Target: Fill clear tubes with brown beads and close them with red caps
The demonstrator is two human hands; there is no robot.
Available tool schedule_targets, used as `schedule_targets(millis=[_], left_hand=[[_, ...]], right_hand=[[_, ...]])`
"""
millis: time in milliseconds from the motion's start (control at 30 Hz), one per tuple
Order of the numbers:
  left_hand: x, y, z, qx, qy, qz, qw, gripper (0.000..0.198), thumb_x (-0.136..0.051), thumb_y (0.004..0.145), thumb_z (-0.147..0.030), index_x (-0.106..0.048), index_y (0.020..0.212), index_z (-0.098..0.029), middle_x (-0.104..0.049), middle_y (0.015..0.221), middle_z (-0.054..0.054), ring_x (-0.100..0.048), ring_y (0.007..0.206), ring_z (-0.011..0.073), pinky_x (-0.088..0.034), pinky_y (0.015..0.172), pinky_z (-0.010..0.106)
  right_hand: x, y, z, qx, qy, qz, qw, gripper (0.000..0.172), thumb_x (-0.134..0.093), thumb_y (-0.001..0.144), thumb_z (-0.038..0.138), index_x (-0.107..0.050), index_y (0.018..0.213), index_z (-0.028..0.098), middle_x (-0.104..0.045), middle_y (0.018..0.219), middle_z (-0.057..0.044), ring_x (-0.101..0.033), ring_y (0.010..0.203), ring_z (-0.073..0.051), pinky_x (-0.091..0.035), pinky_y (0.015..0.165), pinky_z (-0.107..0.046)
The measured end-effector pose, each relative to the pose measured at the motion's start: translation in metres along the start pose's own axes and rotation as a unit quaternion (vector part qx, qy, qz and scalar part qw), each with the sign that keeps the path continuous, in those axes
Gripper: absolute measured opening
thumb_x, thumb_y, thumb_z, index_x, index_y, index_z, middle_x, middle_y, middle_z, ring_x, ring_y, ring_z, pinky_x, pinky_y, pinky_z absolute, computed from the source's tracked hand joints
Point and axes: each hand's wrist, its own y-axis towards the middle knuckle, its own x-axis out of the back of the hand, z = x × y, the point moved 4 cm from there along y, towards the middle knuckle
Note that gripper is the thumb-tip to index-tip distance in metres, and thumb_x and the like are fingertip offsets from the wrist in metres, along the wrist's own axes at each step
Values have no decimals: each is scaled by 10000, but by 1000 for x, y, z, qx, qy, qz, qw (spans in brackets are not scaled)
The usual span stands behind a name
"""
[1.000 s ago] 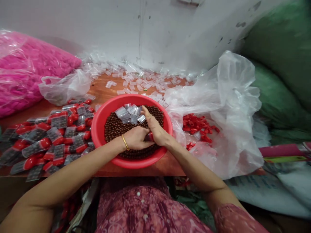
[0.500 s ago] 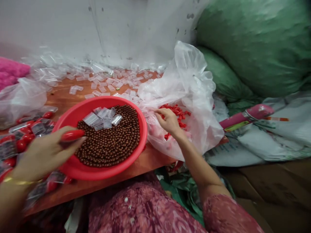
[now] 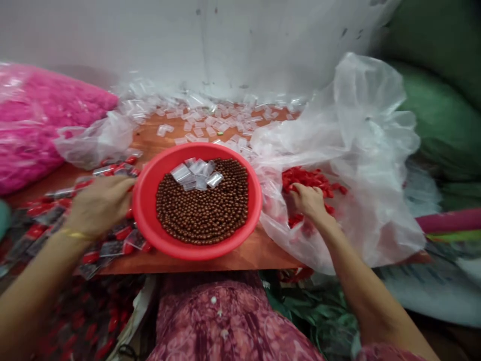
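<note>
The left hand (image 3: pixel 99 203) rests on red-capped packets (image 3: pixel 112 246), just beside the rim of a red bowl (image 3: pixel 203 251) on the worktop (image 3: pixel 259 252). The bowl, between the two hands, holds brown beads (image 3: pixel 205 213) with small clear bags (image 3: pixel 195 175) on top. The right hand (image 3: pixel 308 200) lies among red pieces (image 3: pixel 313 178) inside a clear plastic bag (image 3: pixel 361 150), fingers curled.

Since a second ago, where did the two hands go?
Both hands left the red bowl, where they met over the brown beads. The left hand went left onto the red-capped packets; the right hand went right into the clear bag, onto the red caps. Bowl, beads and the small clear pouches on them stayed put.
</note>
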Motion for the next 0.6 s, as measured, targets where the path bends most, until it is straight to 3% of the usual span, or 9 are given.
schedule_targets(millis=[100, 200, 300, 400, 500, 600], left_hand=[[-23, 35, -60, -99, 27, 84, 991, 313, -367, 858, -131, -626, 1026, -178, -661, 912, 81, -578, 853, 196, -446, 742, 294], [-48, 67, -96, -110, 14, 122, 986, 268, -384, 856, -136, -635, 951, -146, -652, 846, 115, -596, 833, 208, -460, 712, 287], [-68, 91, -100, 12, -1, 162, 987, 313, -402, 883, -309, -632, 921, -99, -654, 848, 148, -616, 844, 242, -477, 726, 313], [-84, 106, -96, 130, -38, 238, 962, 479, -386, 866, -495, -643, 917, -94, -662, 910, 148, -622, 912, 267, -476, 773, 325], [-91, 116, -99, 162, -77, 279, 943, 487, -448, 821, -534, -656, 891, -99, -674, 919, 123, -629, 900, 245, -464, 754, 276], [-88, 117, -103, 151, -80, 287, 943, 390, -451, 837, -448, -655, 914, -124, -687, 918, 97, -638, 859, 208, -466, 723, 251]], right_hand=[[13, -2, 1, -26, 200, -105, 974, 390, -365, 884, 330, -584, 1165, 171, -654, 1120, -116, -601, 1006, -234, -441, 884, -390], [30, -8, 19, -18, 336, -136, 932, 401, -436, 849, 423, -598, 1130, 188, -661, 1069, -94, -607, 973, -232, -453, 888, -397], [48, -16, 54, 11, 402, -140, 905, 418, -576, 768, 455, -599, 1088, 187, -658, 950, -67, -605, 851, -213, -472, 832, -388], [58, -21, 97, 57, 476, -142, 866, 337, -603, 769, 414, -591, 1028, 199, -635, 886, -32, -586, 794, -171, -477, 791, -338], [56, -19, 138, 102, 552, -112, 820, 242, -567, 804, 387, -583, 967, 209, -622, 865, -20, -578, 791, -153, -477, 770, -306], [48, -15, 162, 114, 593, -79, 794, 227, -570, 796, 382, -579, 943, 209, -621, 852, -18, -572, 788, -154, -475, 759, -305]])
